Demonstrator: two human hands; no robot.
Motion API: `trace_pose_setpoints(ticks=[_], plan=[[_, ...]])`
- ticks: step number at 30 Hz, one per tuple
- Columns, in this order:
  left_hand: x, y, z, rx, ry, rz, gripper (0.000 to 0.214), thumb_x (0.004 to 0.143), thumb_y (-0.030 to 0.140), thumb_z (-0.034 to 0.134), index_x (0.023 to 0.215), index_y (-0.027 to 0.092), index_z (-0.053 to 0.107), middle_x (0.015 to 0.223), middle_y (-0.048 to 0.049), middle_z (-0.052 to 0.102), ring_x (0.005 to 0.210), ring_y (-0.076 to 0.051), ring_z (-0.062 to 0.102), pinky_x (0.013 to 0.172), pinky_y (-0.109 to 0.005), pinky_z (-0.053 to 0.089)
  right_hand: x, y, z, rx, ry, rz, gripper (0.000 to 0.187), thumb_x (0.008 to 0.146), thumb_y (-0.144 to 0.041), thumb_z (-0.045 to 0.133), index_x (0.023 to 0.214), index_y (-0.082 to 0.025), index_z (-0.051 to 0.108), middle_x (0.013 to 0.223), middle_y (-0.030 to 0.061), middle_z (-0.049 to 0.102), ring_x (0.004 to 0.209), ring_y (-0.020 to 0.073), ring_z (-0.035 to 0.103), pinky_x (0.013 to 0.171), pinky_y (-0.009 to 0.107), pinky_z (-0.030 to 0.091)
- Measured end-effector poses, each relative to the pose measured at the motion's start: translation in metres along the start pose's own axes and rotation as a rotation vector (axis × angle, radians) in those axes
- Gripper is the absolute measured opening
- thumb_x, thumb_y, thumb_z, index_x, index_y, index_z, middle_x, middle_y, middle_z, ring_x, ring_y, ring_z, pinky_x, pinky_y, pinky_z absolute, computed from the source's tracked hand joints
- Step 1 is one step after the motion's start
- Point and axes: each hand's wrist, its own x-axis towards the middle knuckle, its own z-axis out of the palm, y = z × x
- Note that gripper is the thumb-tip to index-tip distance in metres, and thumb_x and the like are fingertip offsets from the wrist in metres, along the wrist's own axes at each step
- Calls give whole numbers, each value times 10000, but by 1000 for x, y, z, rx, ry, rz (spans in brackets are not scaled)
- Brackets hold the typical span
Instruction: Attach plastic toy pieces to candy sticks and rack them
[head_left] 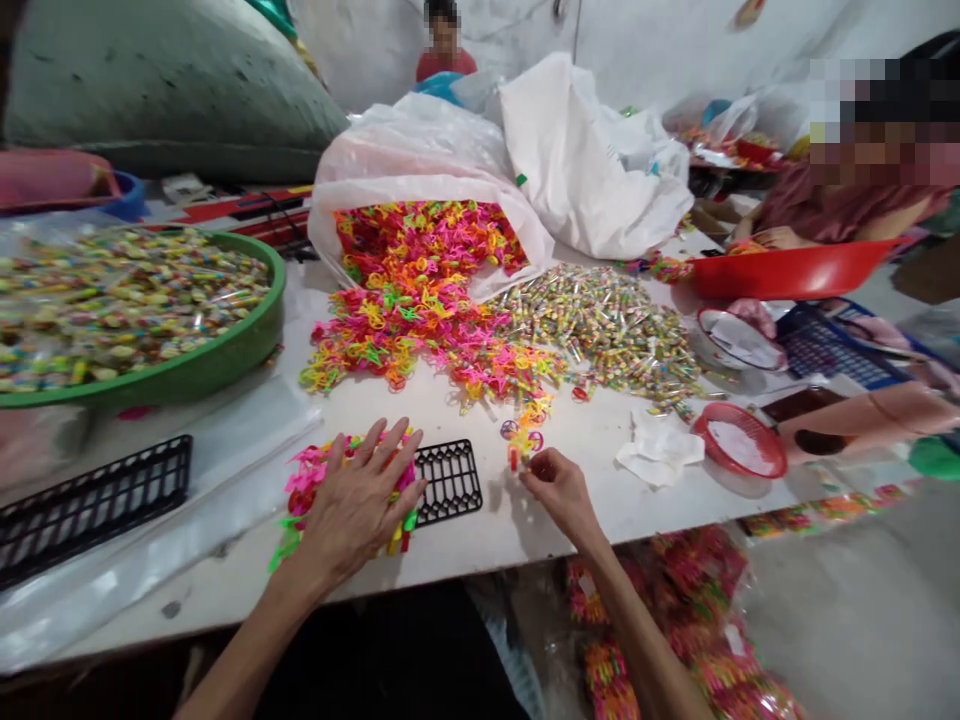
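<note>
My left hand (358,498) lies flat, fingers spread, on a small heap of neon plastic toy pieces (304,478) that covers the left part of a black plastic grid tray (448,480). My right hand (556,487) is pinched on a small colourful toy piece (517,452) just right of the grid tray. A big pile of pink, orange, yellow and green plastic rings (409,300) spills from a clear bag (420,150) in the middle of the white table (577,420). Beside the rings lies a heap of small wrapped candy tubes (607,330).
A green round tray (225,355) full of packed sweets stands at the left, a longer black grid tray (90,500) in front of it. At the right are a red basin (787,270), a small red basket (739,440), a blue basket (832,350). Two other people sit beyond the table.
</note>
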Motion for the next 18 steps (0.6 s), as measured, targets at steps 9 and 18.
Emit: trace_pose_setpoints(ticks=[9, 18], plan=[[1, 5, -9, 21, -17, -17, 488, 849, 429, 362, 1304, 253, 377, 1381, -60, 358, 1263, -295, 306, 985, -548, 230, 11, -36, 63, 345, -258, -27, 156, 568, -211, 620, 596, -174, 471, 526, -65, 426, 488, 79, 386, 447, 188, 314], [1, 4, -9, 24, -41, -17, 504, 849, 409, 369, 1321, 233, 356, 1391, -71, 336, 1276, -304, 277, 996, -554, 208, 28, -65, 114, 59, -260, -160, 100, 650, -202, 544, 559, -161, 541, 539, -20, 535, 522, 105, 475, 481, 190, 344]])
